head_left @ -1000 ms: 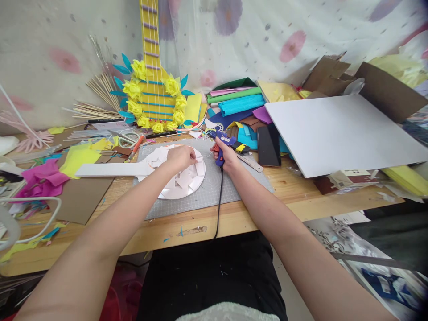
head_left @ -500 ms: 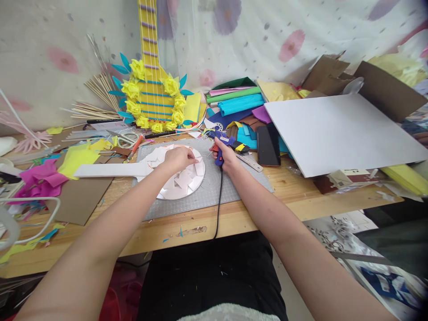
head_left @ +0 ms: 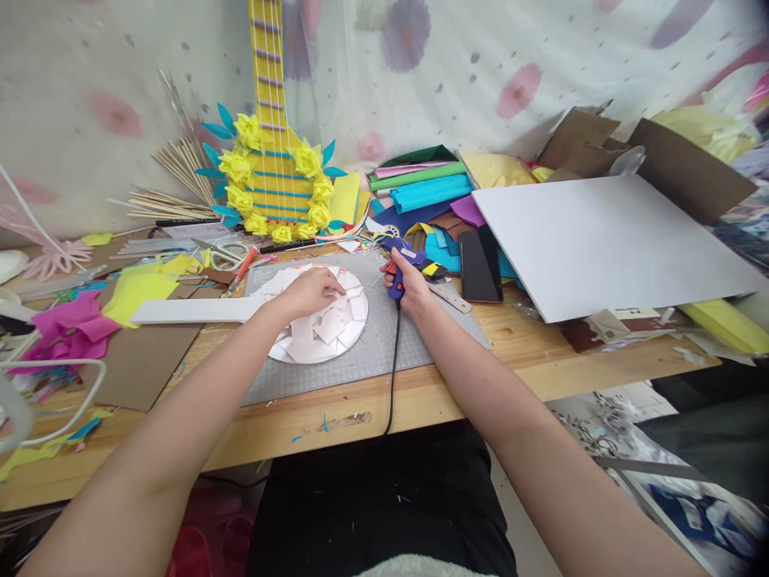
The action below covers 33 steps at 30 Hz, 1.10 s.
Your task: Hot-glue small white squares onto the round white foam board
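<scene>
A white guitar-shaped cutout (head_left: 192, 311) lies flat, its round body covered with overlapping white paper pieces (head_left: 329, 324). Over that body is my left hand (head_left: 309, 293), fingers bent and drawn together down at the pieces; whatever they pinch is hidden. To the right of the round body, my right hand (head_left: 411, 282) is wrapped around the handle of a blue hot glue gun (head_left: 397, 282). The gun's nozzle end points left, and its black cord drops over the table edge. Beneath both hands lies a grey cutting mat (head_left: 384, 340).
Behind stands a yellow guitar model (head_left: 282, 188) trimmed with yellow paper flowers. Scissors (head_left: 228, 255) and coloured scraps lie left. On the right are a smartphone (head_left: 481, 264), a metal ruler (head_left: 450, 297), rolled crepe paper (head_left: 431, 192) and a large white board (head_left: 606, 240).
My left hand has moved a little left across the round body, away from its right rim. My right hand keeps the glue gun in nearly the same place.
</scene>
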Each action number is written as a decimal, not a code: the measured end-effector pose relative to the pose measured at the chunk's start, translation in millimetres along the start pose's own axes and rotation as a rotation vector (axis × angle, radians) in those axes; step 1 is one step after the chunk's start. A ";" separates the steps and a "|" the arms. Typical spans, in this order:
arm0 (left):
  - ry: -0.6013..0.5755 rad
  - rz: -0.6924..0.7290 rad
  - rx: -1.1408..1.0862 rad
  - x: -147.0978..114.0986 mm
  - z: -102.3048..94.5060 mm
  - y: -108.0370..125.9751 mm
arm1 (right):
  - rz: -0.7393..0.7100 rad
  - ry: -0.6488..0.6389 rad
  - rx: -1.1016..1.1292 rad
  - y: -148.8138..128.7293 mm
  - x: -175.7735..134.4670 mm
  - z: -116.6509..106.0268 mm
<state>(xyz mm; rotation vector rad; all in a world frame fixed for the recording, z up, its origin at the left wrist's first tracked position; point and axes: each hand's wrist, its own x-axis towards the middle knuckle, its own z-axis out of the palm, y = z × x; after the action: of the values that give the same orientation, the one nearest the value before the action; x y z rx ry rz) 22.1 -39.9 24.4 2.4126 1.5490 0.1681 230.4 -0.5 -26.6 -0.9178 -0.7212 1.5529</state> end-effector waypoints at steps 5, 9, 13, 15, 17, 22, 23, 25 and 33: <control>0.063 -0.088 -0.194 7.4 -5.9 -4.6 | -0.075 0.159 0.001 -1.2 1.5 0.1; 0.181 -0.293 -0.192 27.3 -7.4 -8.9 | -0.124 0.299 -0.048 -1.7 3.1 -0.8; 0.169 -0.343 -0.005 65.4 -8.0 -10.1 | -0.135 0.296 -0.089 -0.6 3.6 -2.1; 0.145 -0.243 0.099 87.0 -8.3 -10.4 | -0.142 0.284 -0.105 0.1 4.4 -3.2; 0.094 -0.147 0.212 105.3 -7.8 -11.7 | -0.146 0.283 -0.110 0.4 5.7 -4.6; -0.072 -0.070 0.315 129.0 -2.6 -19.9 | -0.143 0.278 -0.115 0.2 7.9 -6.0; -0.074 -0.073 0.316 131.2 -1.5 -21.9 | -0.141 0.276 -0.119 0.1 7.7 -5.8; -0.067 -0.071 0.331 134.6 0.1 -25.4 | -0.139 0.272 -0.125 0.1 7.0 -5.0; -0.053 -0.024 0.360 129.8 -5.3 -30.9 | -0.140 0.280 -0.141 1.1 5.6 -3.9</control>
<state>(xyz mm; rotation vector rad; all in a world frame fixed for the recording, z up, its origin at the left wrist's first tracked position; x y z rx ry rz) 48.6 90.6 14.5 2.6359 1.7063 -0.1960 232.9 4.7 -30.4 -1.1378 -0.6833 1.2321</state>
